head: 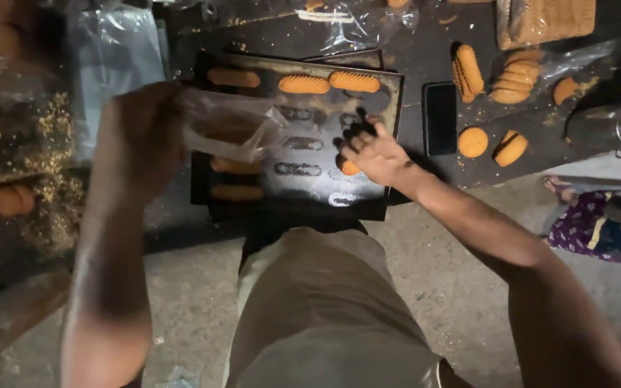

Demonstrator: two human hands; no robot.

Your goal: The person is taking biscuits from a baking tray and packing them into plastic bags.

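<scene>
Clear plastic bag (233, 129) hangs gripped in the closed left hand (141, 136) above a dark baking tray (389, 100). Right hand (371, 152) pinches an orange biscuit (350, 168) over the tray's right side. More ridged biscuits (328, 82) line the tray's far edge on the counter (425, 43).
</scene>
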